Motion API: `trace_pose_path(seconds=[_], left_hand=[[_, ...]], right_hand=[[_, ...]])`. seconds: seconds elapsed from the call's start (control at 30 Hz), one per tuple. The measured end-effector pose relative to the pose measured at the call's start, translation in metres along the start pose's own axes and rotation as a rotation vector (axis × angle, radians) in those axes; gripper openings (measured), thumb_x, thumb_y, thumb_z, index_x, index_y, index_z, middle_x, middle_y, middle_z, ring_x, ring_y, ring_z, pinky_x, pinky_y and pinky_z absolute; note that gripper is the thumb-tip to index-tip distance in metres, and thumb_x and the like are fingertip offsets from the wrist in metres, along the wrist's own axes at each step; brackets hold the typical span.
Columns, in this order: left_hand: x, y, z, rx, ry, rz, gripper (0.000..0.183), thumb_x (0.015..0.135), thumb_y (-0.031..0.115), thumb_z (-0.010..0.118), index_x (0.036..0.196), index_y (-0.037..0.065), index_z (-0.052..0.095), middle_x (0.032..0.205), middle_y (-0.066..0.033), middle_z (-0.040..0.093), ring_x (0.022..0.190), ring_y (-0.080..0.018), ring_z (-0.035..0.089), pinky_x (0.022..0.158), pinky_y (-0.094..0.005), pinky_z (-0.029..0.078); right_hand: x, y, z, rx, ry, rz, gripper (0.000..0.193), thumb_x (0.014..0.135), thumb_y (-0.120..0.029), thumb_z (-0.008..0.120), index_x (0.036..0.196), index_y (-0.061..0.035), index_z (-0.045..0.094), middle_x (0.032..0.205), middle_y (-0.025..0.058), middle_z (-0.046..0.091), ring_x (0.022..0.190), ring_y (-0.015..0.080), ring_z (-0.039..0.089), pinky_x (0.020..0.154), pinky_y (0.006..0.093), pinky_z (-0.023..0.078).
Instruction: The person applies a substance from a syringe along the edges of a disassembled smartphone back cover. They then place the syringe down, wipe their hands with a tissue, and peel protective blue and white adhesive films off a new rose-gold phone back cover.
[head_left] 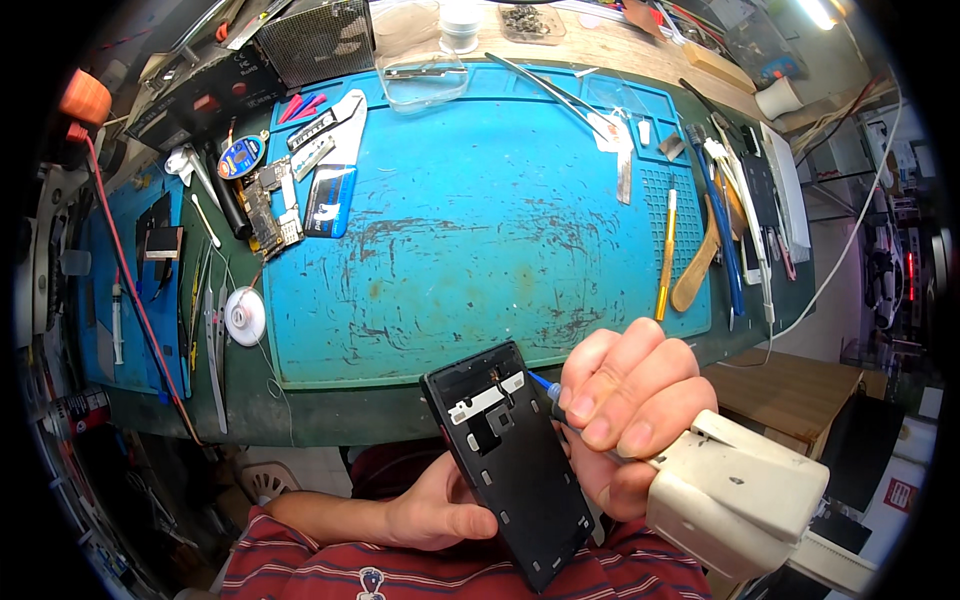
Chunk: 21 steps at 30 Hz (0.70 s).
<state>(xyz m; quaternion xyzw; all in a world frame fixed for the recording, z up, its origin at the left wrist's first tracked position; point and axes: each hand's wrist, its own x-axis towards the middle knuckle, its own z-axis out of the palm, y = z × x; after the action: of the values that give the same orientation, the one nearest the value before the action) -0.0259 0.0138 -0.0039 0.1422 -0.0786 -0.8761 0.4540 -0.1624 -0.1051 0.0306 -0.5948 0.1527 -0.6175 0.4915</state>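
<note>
Black plastic phone frame [510, 460] is lying tilted in the left hand [435, 510], gripped from beneath above the lap, near the bench [330, 410] edge. Right hand [625, 400] is pinching a blue-tipped tool [545, 385] against the frame's upper edge.

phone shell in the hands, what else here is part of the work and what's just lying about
In hand:
phone shell, left hand
blue-tipped tool, right hand

Lying about:
circuit board
yellow-handled tool
white round reel
tweezers
blue mat
</note>
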Motion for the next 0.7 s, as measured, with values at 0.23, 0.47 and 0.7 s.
trace_pose_path(seconds=[0.23,0.47,0.7], left_hand=[[-0.0021,0.0017,0.0017,-0.005,0.031,-0.042,0.087,0.083,0.036,0.077,0.146,0.001,0.028,0.138,-0.0117,0.048,0.128,-0.0216,0.048,0.106,-0.037,0.04],[-0.0013,0.0023,0.0033,-0.018,0.057,-0.045,0.085,0.081,0.036,0.079,0.143,0.004,0.03,0.135,-0.0098,0.048,0.127,-0.0206,0.05,0.105,-0.0371,0.042],[0.0002,0.0042,0.0049,0.009,0.076,-0.049,0.085,0.078,0.04,0.081,0.139,0.005,0.034,0.134,-0.0084,0.047,0.126,-0.0199,0.05,0.105,-0.0369,0.042]], right_hand=[[-0.0025,-0.002,0.0017,-0.016,0.021,-0.02,0.027,0.089,-0.03,0.072,0.088,-0.0114,0.052,0.082,0.0034,0.054,0.076,0.0151,0.053,0.06,0.0268,0.045],[-0.0036,-0.0048,0.0007,-0.02,0.028,-0.023,0.028,0.088,-0.029,0.073,0.087,-0.0106,0.052,0.082,0.0042,0.055,0.076,0.0155,0.053,0.06,0.0269,0.046],[-0.0059,-0.0086,0.0009,-0.015,0.033,-0.007,0.027,0.088,-0.029,0.073,0.087,-0.0102,0.053,0.081,0.0047,0.055,0.076,0.0159,0.053,0.06,0.0274,0.046]])
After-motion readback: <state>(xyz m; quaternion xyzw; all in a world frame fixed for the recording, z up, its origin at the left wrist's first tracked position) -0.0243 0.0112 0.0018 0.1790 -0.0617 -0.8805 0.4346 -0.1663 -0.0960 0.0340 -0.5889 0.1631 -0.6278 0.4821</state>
